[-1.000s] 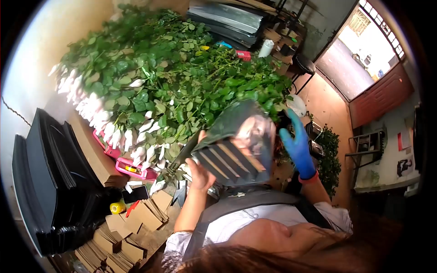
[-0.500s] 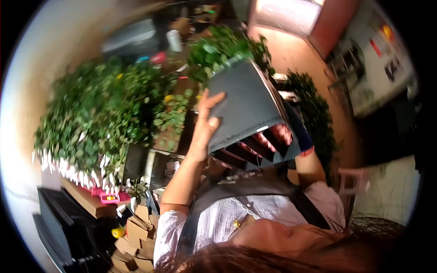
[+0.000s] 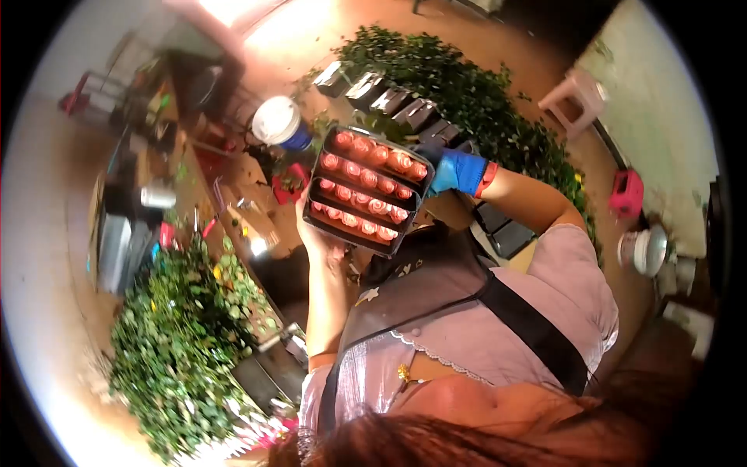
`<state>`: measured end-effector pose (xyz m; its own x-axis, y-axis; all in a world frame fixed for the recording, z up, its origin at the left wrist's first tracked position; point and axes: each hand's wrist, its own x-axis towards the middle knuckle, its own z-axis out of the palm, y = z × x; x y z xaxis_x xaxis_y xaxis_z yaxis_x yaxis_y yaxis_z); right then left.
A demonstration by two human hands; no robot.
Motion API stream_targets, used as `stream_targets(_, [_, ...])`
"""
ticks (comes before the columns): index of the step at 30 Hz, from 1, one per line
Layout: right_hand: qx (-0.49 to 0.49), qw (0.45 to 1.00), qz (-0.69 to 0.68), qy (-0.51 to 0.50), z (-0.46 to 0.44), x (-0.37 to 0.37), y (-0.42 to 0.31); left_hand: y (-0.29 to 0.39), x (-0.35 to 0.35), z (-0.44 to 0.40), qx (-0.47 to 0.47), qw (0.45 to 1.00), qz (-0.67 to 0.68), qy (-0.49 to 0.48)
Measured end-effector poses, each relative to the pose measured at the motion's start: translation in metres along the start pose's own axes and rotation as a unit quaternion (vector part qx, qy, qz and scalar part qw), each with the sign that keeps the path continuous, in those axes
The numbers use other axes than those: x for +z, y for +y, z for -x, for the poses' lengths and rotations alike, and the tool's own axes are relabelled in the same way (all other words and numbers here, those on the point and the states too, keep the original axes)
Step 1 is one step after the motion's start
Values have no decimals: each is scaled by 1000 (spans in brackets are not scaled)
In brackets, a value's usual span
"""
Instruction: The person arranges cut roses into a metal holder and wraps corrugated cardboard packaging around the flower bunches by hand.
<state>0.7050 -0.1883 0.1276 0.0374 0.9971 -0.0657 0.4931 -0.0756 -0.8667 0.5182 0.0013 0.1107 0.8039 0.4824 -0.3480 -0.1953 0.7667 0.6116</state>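
Observation:
A wrapped rose bunch (image 3: 366, 183) is held out before my chest. Its several rows of pink-orange rose heads face up toward me, separated by dark dividers inside a black wrapper. My left hand (image 3: 317, 233) is bare and grips the wrapper's lower left side, with most of its fingers hidden beneath. Over at the upper right side, my right hand (image 3: 455, 170) wears a blue glove with a red cuff. It holds that edge, its fingertips partly out of sight. The leaves and stems of this bunch are mostly hidden behind the heads.
Several dark-wrapped bunches (image 3: 393, 101) lie on the floor with leafy stems (image 3: 451, 74) beyond them. A white bucket (image 3: 276, 121) stands behind my left hand. At the lower left is a pile of leafy stems (image 3: 187, 342). A pink stool (image 3: 574, 101) stands at the right.
The bunch has tipped so that its rose heads now face me instead of the wrapper's flat side. My view has swung right, bringing the floor bunches and bucket into sight.

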Motion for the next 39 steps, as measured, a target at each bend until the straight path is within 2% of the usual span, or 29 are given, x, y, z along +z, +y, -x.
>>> stream_targets(2, [16, 996, -74, 42, 12, 25, 29, -10, -17, -12, -40, 999, -9, -25])
stream_targets(3, [49, 971, -221, 80, 8, 50, 67, -11, -25, -20, -57, 997, -30, -52])
stream_targets(5, [54, 942, -300, 141, 5, 91, 123, -3, -16, -19, -118, 990, -22, -76])
stream_targets(6, [61, 895, -407, 170, 0, 104, 121, 2, -16, -19, -150, 985, -10, -86])
stream_targets(8, [56, 690, -685, 226, -22, 117, 91, 16, -26, -26, -174, 965, -29, -193])
stream_targets(9, [52, 621, -741, 252, -29, 119, 80, 24, -27, -27, -184, 947, -24, -263])
stream_targets(10, [29, 568, -767, 297, -44, 133, 96, 31, -20, -25, -174, 941, -44, -287])
stream_targets(11, [35, 706, -621, 337, -39, 149, 110, 38, -13, -23, -162, 935, -63, -310])
stream_targets(12, [78, 829, -404, 380, -32, 157, 110, 38, -23, -27, -105, 930, -115, -332])
stream_targets(13, [126, 874, -207, 421, -25, 164, 108, 33, -59, -39, -38, 979, -116, -164])
stream_targets(14, [120, 823, -323, 452, -24, 170, 100, 34, -75, -57, -58, 969, -208, -121])
stream_targets(16, [226, 771, -380, 459, -15, 161, 69, 26, -88, -78, -98, 943, -293, -125])
stream_targets(17, [277, 740, -407, 458, -9, 158, 61, 22, -76, -74, -97, 907, -394, -114])
stream_targets(19, [246, 767, -248, 538, 6, 171, 67, -6, -102, -87, -126, 894, -412, -121])
stream_targets(21, [237, 714, -294, 589, 24, 185, 95, -42, -111, -85, -169, 901, -389, -87])
stream_targets(23, [200, 699, -231, 647, 53, 198, 148, -72, -114, -72, -179, 852, -483, -99])
stream_targets(24, [181, 672, -236, 678, 71, 203, 190, -87, -108, -66, -235, 840, -484, -62])
stream_targets(27, [175, 589, -221, 758, 129, 198, 308, -131, -168, -51, -234, 773, -564, -171])
stream_targets(28, [214, 604, -150, 753, 150, 188, 336, -140, -192, -41, -229, 759, -576, -201])
stream_targets(30, [298, 637, 8, 711, 189, 172, 387, -150, -219, -14, -239, 738, -607, -171])
stream_targets(32, [443, 608, 12, 659, 212, 153, 412, -145, -198, 3, -303, 703, -635, -105])
stream_targets(33, [432, 603, 41, 669, 217, 148, 423, -149, -215, 11, -333, 702, -626, -63])
stream_targets(34, [491, 596, -3, 636, 225, 145, 440, -154, -233, 19, -363, 700, -615, -23])
stream_targets(36, [470, 580, -43, 665, 239, 168, 501, -169, -254, 35, -405, 757, -501, 112])
stream_targets(37, [493, 559, 36, 666, 233, 187, 533, -178, -265, 42, -419, 775, -438, 178])
stream_targets(39, [525, 506, 195, 656, 223, 219, 579, -197, -268, 50, -435, 762, -437, 197])
